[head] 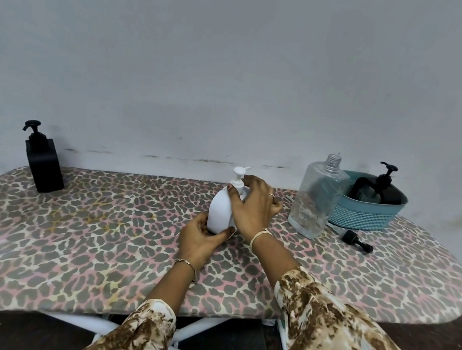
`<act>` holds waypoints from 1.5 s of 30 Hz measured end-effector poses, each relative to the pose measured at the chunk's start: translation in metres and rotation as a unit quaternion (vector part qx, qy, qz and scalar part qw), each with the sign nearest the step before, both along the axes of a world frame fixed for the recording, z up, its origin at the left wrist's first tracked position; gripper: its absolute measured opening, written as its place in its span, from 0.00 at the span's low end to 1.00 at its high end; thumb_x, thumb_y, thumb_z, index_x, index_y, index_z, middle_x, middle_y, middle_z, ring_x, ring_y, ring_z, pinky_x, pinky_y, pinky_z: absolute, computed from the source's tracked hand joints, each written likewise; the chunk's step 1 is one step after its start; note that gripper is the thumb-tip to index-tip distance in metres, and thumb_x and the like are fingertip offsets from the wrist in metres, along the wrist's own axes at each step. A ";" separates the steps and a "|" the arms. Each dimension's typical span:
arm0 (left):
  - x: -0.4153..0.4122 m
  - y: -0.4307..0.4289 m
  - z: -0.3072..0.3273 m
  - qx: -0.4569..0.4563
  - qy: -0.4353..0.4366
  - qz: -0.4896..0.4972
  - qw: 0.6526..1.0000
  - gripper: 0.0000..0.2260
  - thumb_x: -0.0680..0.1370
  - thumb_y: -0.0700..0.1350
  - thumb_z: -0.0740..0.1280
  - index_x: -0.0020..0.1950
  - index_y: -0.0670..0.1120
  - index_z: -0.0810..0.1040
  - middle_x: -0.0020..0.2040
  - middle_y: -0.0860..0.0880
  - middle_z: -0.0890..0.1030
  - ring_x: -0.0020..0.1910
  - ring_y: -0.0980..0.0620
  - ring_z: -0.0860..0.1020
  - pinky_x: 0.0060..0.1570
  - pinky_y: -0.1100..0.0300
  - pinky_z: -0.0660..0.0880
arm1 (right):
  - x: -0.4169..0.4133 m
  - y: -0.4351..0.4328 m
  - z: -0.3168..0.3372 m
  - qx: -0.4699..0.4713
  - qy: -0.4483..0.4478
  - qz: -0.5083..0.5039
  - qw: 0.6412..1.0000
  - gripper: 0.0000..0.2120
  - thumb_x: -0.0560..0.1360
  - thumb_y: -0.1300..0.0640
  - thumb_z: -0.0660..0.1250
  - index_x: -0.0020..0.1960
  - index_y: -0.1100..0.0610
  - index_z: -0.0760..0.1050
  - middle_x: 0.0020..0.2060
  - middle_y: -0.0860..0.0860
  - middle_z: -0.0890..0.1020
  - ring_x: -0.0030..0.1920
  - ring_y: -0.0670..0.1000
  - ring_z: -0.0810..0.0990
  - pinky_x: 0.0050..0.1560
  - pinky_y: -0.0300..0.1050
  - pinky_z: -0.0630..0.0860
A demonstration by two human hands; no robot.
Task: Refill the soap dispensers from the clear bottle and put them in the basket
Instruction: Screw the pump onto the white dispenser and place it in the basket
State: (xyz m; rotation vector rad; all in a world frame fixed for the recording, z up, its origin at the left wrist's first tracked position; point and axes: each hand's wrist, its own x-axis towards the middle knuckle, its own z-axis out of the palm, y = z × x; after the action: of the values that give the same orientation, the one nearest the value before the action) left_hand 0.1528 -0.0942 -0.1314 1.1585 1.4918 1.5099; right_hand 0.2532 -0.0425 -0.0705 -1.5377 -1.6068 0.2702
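Observation:
A white soap dispenser (220, 211) stands at the middle of the leopard-print board (102, 232). My left hand (201, 236) grips its base. My right hand (255, 203) is wrapped around its white pump collar at the top. The clear bottle (316, 197), uncapped and holding a little liquid, stands to the right. Behind it a teal basket (369, 215) holds a round black dispenser (386, 189). A square black dispenser (44, 163) stands at the far left of the board.
A loose black pump head (356, 239) with its tube lies on the board in front of the basket. A pale wall (235, 74) rises right behind the board. The board's rounded end is at the right, with dark floor beyond it.

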 end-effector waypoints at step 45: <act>0.003 -0.004 0.008 -0.016 0.004 0.017 1.000 0.20 0.65 0.40 0.80 0.53 0.46 0.77 0.47 0.50 0.81 0.43 0.57 0.80 0.37 0.69 0.78 | 0.002 0.006 0.009 -0.016 -0.047 -0.027 0.998 0.19 0.71 0.37 0.67 0.52 0.50 0.77 0.52 0.47 0.79 0.60 0.51 0.72 0.62 0.55 0.58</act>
State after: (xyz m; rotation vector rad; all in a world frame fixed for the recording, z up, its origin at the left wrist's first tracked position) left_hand 0.1556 -0.0985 -0.1230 1.1271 1.5423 1.4991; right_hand 0.2552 -0.0361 -0.0615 -1.6361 -1.6389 0.1962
